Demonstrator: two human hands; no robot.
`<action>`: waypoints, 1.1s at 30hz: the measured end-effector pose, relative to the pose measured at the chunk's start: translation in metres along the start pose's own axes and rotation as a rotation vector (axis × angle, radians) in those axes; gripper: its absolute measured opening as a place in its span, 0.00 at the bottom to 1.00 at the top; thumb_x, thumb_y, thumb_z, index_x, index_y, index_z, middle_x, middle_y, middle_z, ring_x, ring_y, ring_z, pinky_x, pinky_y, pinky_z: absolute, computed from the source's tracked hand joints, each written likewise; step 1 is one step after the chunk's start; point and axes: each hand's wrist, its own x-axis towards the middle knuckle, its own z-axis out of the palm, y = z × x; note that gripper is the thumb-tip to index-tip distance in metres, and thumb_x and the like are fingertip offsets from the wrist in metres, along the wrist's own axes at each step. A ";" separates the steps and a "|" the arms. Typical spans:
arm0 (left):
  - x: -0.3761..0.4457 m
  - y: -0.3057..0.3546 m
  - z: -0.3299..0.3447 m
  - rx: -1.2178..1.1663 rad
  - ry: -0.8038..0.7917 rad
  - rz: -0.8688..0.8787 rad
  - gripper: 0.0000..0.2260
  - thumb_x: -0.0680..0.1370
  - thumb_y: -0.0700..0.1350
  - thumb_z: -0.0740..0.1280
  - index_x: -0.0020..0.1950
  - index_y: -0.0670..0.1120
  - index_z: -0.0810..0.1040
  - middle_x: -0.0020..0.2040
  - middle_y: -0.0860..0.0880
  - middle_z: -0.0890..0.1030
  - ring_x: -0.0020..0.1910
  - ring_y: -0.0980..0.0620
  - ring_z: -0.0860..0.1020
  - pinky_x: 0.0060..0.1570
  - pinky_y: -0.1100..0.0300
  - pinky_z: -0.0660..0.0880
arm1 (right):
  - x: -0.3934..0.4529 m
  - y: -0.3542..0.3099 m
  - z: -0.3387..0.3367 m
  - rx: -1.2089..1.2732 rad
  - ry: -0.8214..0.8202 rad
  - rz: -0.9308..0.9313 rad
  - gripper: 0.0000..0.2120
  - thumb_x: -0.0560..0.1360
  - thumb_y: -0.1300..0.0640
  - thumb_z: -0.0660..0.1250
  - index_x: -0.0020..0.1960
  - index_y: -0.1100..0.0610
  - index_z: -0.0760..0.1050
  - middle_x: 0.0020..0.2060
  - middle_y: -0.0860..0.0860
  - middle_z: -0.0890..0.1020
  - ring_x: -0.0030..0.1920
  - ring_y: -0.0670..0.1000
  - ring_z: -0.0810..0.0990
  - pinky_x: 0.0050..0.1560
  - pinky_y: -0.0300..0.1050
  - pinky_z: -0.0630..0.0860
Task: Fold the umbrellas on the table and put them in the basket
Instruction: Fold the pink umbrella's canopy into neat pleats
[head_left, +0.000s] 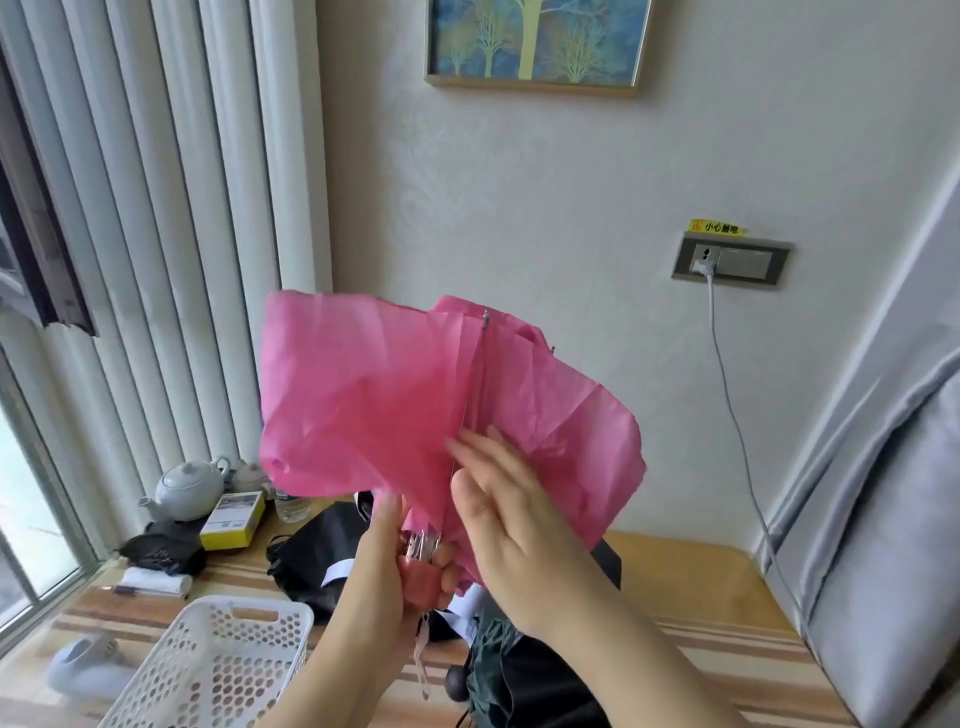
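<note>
Pink handle: left hand (387, 564) gripped it, pink fabric folding umbrella (395, 395) upright above table.
Right hand (511, 512): flat, fingers straight against canopy.
Basket: white perforated plastic basket (218, 670), inside unclear.
Table: striped wooden tabletop (727, 654), dark umbrellas (519, 670) lying.

Pink umbrella (395, 395): thin matt cloth, metal ribs; basket (218, 670): white perforated plastic.

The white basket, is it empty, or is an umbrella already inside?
Empty as far as visible: the basket shows only its bare perforated walls and bottom; its near part is out of view.
</note>
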 end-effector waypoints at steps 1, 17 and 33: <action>0.001 -0.001 0.001 0.021 -0.022 0.015 0.27 0.63 0.69 0.69 0.41 0.46 0.82 0.29 0.43 0.74 0.25 0.49 0.70 0.24 0.61 0.67 | 0.002 0.004 0.007 -0.106 0.001 -0.015 0.35 0.77 0.32 0.38 0.75 0.49 0.63 0.75 0.41 0.57 0.76 0.39 0.43 0.77 0.45 0.42; -0.001 0.007 0.001 0.178 0.042 -0.133 0.06 0.81 0.42 0.59 0.52 0.40 0.70 0.27 0.44 0.71 0.22 0.49 0.68 0.22 0.62 0.65 | 0.012 0.006 -0.005 0.462 0.325 0.660 0.49 0.69 0.42 0.74 0.77 0.43 0.44 0.72 0.54 0.56 0.70 0.57 0.65 0.63 0.52 0.69; -0.028 -0.014 0.016 0.795 0.221 0.287 0.47 0.75 0.47 0.69 0.66 0.76 0.33 0.30 0.56 0.80 0.30 0.57 0.79 0.38 0.59 0.76 | 0.034 0.040 0.007 0.693 0.636 0.567 0.21 0.67 0.63 0.74 0.56 0.55 0.71 0.46 0.52 0.83 0.43 0.51 0.83 0.43 0.45 0.79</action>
